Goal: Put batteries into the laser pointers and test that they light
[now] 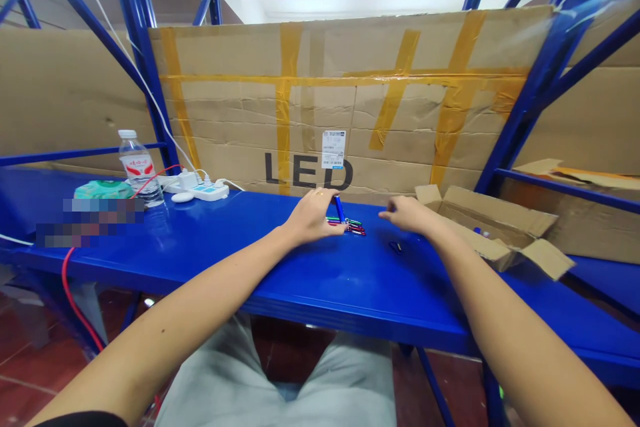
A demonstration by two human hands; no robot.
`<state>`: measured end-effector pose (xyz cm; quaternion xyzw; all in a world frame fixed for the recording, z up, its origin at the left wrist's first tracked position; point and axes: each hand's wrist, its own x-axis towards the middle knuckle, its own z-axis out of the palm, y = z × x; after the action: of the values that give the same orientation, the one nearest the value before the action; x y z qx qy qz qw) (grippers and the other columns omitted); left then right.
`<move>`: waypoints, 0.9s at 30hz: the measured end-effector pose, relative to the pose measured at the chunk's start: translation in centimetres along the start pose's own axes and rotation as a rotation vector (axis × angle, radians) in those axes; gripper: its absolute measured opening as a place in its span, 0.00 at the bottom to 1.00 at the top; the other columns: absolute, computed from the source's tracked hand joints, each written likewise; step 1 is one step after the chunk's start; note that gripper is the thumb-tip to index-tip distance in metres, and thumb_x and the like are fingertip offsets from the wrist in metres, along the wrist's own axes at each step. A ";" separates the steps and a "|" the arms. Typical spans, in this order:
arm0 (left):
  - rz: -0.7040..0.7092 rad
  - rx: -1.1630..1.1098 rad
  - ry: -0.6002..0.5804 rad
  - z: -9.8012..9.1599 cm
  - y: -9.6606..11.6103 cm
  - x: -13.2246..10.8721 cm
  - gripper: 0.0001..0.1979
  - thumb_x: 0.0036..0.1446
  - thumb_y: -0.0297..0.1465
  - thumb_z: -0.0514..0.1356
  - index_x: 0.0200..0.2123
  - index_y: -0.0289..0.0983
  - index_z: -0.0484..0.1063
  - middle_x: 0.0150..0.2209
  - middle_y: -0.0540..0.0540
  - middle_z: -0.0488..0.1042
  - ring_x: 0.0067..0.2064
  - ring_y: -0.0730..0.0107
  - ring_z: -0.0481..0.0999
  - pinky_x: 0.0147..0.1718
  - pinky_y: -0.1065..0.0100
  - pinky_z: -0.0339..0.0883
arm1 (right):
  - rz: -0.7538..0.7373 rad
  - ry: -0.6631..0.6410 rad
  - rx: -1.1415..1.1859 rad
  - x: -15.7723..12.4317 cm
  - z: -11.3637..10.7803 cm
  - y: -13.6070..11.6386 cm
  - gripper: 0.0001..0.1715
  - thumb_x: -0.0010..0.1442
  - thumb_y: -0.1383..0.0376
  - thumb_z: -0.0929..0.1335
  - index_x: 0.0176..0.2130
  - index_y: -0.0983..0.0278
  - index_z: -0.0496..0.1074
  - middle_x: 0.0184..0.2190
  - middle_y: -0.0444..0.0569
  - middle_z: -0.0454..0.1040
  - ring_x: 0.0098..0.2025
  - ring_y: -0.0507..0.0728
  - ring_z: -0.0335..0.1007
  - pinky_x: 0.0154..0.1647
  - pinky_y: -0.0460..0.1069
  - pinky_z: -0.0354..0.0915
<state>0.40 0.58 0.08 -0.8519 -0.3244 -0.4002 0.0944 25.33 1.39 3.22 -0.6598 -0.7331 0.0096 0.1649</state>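
My left hand is closed, with a slim blue metallic tube held upright between thumb and fingers. Its exact kind is too small to tell. Right beside that hand, several thin green and red shiny pieces lie on the blue tabletop, partly hidden by the fingers. My right hand hovers above the table to the right, its fingers curled together; anything inside them is hidden. Below it lies a small dark loop of cord.
An open cardboard box with small blue-and-white items inside stands at the right. On the left are a water bottle, a green pack and a white power strip. A large cardboard panel closes off the back.
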 end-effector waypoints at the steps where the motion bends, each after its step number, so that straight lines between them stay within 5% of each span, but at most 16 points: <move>1: 0.002 -0.005 0.004 0.0 0.0 0.0 0.32 0.45 0.39 0.68 0.52 0.32 0.65 0.46 0.38 0.74 0.48 0.54 0.73 0.49 0.55 0.67 | 0.041 -0.116 -0.087 -0.2 -0.3 0.5 0.15 0.53 0.57 0.72 0.24 0.63 0.67 0.22 0.54 0.73 0.30 0.62 0.73 0.30 0.52 0.64; 4: 0.015 -0.016 0.014 0.0 0.1 0.0 0.32 0.45 0.40 0.68 0.52 0.33 0.66 0.45 0.39 0.74 0.48 0.54 0.73 0.49 0.55 0.67 | 0.155 -0.447 -0.138 -0.9 -0.4 0.9 0.19 0.50 0.54 0.73 0.19 0.63 0.67 0.16 0.52 0.71 0.22 0.60 0.70 0.25 0.53 0.63; 7: 0.018 -0.021 0.016 0.2 0.0 0.0 0.32 0.45 0.40 0.68 0.52 0.32 0.65 0.46 0.38 0.74 0.48 0.54 0.72 0.49 0.55 0.67 | 0.175 -0.561 -0.043 -1.5 0.0 0.5 0.18 0.45 0.60 0.75 0.17 0.63 0.66 0.15 0.50 0.71 0.18 0.56 0.66 0.22 0.51 0.64; 17: -0.025 -0.094 0.001 0.1 -0.1 -0.2 0.33 0.46 0.39 0.68 0.53 0.34 0.64 0.46 0.39 0.73 0.48 0.56 0.73 0.49 0.56 0.67 | 0.031 -0.493 0.049 -1.4 1.1 -0.3 0.09 0.51 0.68 0.68 0.21 0.64 0.66 0.17 0.50 0.72 0.16 0.56 0.69 0.19 0.51 0.66; 21: -0.063 -0.121 -0.026 0.1 -0.2 -0.1 0.34 0.47 0.41 0.67 0.55 0.34 0.64 0.46 0.39 0.73 0.47 0.57 0.73 0.48 0.57 0.68 | -0.004 -0.391 0.552 -1.2 1.3 -1.2 0.02 0.53 0.71 0.64 0.30 0.64 0.65 0.20 0.48 0.72 0.18 0.55 0.69 0.20 0.51 0.68; 27: -0.090 -0.163 -0.111 -0.1 0.0 -0.2 0.34 0.49 0.39 0.66 0.57 0.32 0.62 0.47 0.37 0.73 0.47 0.56 0.73 0.48 0.56 0.67 | -0.030 -0.317 1.174 -1.2 2.3 -2.8 0.15 0.47 0.74 0.65 0.37 0.63 0.66 0.16 0.38 0.59 0.17 0.50 0.57 0.19 0.49 0.65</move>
<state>0.29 0.45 0.00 -0.8621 -0.3336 -0.3813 -0.0113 22.11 0.27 1.46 -0.4385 -0.6302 0.5080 0.3904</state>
